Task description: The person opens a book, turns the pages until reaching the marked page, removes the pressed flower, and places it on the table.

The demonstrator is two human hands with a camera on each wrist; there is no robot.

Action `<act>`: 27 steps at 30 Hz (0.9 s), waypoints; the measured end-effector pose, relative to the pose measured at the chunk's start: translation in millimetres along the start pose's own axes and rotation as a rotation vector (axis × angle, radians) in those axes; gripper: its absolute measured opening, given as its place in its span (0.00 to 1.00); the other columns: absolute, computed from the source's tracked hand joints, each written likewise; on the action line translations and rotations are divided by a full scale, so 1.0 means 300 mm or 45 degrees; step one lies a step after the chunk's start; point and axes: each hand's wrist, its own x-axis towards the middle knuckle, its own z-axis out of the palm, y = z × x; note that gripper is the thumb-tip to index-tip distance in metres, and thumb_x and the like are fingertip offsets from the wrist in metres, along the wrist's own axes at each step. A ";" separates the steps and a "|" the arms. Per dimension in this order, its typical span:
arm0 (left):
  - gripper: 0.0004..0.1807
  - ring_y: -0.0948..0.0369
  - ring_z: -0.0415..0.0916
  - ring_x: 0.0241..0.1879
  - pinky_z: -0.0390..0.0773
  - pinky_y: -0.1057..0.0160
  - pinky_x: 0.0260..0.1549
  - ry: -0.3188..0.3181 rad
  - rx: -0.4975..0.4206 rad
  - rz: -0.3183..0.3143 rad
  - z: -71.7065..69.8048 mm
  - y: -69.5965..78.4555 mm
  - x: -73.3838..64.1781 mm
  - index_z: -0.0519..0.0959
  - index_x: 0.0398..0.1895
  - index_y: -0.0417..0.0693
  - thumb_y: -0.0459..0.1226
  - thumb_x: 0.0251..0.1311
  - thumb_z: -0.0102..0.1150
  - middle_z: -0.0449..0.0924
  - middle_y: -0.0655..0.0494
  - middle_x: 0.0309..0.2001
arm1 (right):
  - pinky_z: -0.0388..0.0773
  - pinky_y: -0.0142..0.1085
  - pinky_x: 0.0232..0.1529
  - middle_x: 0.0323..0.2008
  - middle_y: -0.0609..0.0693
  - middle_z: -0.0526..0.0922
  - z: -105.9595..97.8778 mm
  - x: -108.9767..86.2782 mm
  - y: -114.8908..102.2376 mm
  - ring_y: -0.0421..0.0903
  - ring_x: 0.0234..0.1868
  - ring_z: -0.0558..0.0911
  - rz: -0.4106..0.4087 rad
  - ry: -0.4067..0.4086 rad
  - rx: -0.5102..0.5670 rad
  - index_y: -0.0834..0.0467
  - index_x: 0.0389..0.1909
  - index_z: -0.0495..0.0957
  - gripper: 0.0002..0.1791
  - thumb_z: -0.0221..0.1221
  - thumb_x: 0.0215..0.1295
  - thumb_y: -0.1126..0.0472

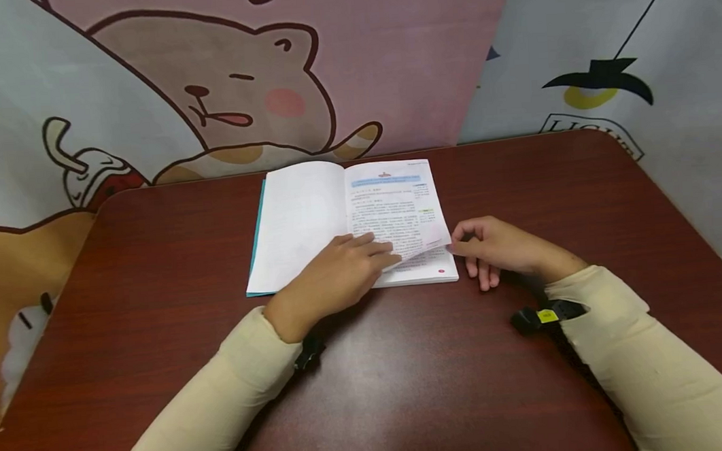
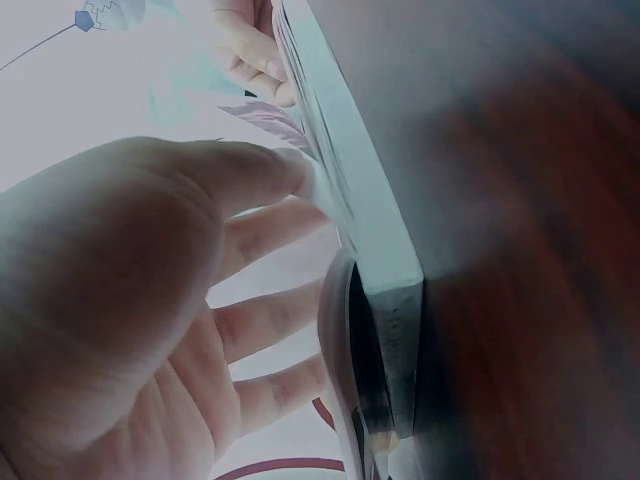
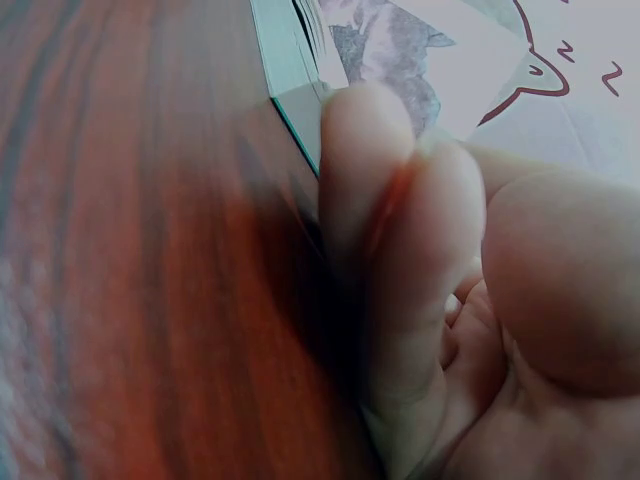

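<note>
An open book [image 1: 302,222] lies on the table, its left page blank white and its right page [image 1: 391,214] printed with text. The lower right corner of that page is lifted, showing another printed page [image 1: 421,270] beneath. My left hand [image 1: 339,274] rests across the lower middle of the book, fingers spread and fairly straight. At the book's right edge, my right hand [image 1: 500,249] pinches the raised page corner between thumb and index finger. From the right wrist view, a greyish picture [image 3: 390,60] shows on the page beyond my fingers [image 3: 425,240].
The dark red-brown wooden table [image 1: 155,263] has rounded far corners. Behind it hangs a cloth backdrop [image 1: 402,67] with cartoon animals. Cream sleeves [image 1: 240,375] cover both forearms, and a black wrist device [image 1: 531,319] sits by the right cuff.
</note>
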 end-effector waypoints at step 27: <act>0.27 0.51 0.39 0.81 0.40 0.53 0.79 0.126 0.225 0.053 -0.025 -0.009 0.012 0.76 0.67 0.54 0.28 0.65 0.53 0.53 0.52 0.79 | 0.80 0.44 0.15 0.19 0.55 0.79 -0.006 0.001 0.002 0.48 0.12 0.81 -0.036 0.017 -0.074 0.63 0.45 0.73 0.15 0.60 0.71 0.54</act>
